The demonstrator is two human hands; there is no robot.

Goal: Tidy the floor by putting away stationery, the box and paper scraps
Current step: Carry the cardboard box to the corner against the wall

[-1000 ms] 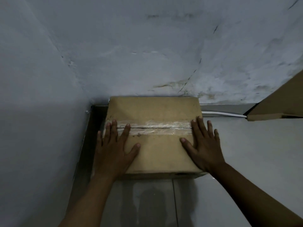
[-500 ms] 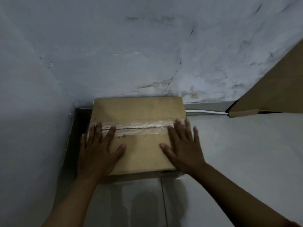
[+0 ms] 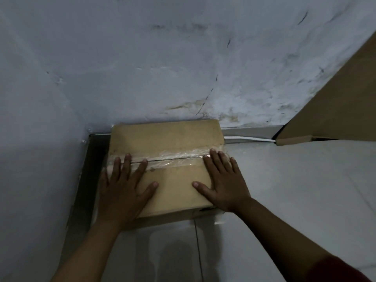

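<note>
Against the far wall (image 3: 183, 58), tucked into the corner where it meets the left wall (image 3: 30, 159), sits the box (image 3: 168, 139) on the pale tiled floor (image 3: 295, 190). Both hands lie flat on its top, fingers straight and spread, gripping nothing: the left hand (image 3: 124, 188) covers the near left part of the lid and the right hand (image 3: 223, 184) the near right part, with a stretch of bare cardboard between them. Palms pressing down and forward like this suit sliding the box along the floor into the corner, and judging by how its far edge already meets the wall, that push looks about done.

It is a plain brown cardboard carton, closed, its two top flaps meeting in a seam that runs left to right across the middle. A strip of clear tape (image 3: 177, 156) covers that seam, wrinkled and cloudy, with the fingertips of both hands resting on its ends. A dark gap of floor shows between the box and the left wall. Right of it, a white cable (image 3: 250, 139) runs along the foot of the wall toward a second piece of cardboard (image 3: 335, 110) leaning at the right edge.
</note>
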